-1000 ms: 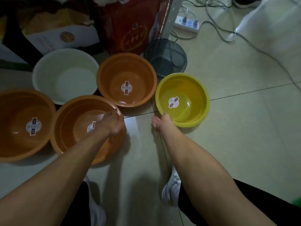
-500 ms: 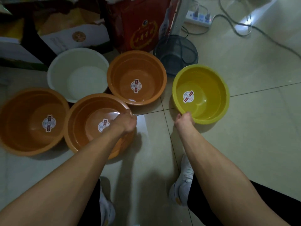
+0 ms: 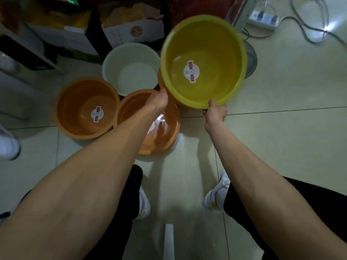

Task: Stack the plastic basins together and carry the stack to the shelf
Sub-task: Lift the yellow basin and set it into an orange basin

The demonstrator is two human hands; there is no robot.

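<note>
My right hand (image 3: pixel 214 112) grips the near rim of a yellow basin (image 3: pixel 210 44), which hangs tilted in the air over the back of the group. It covers most of one orange basin (image 3: pixel 159 79) on the floor. My left hand (image 3: pixel 159 99) is closed on the far rim of the nearest orange basin (image 3: pixel 165 132), right beside the yellow rim. To the left another orange basin (image 3: pixel 78 102) stands upright, and a white basin (image 3: pixel 131 70) sits behind them.
Cardboard boxes (image 3: pixel 131 30) and a black table leg (image 3: pixel 95 29) close off the back. A dark mesh basket (image 3: pixel 251 61) peeks out behind the yellow basin. A power strip (image 3: pixel 263 17) with cables lies far right. Someone's white shoe (image 3: pixel 8 145) is at the left edge.
The yellow basin has left the floor and moved up and leftward over the far orange basin, carried by my right hand. My left hand stays on the near orange basin's rim.
</note>
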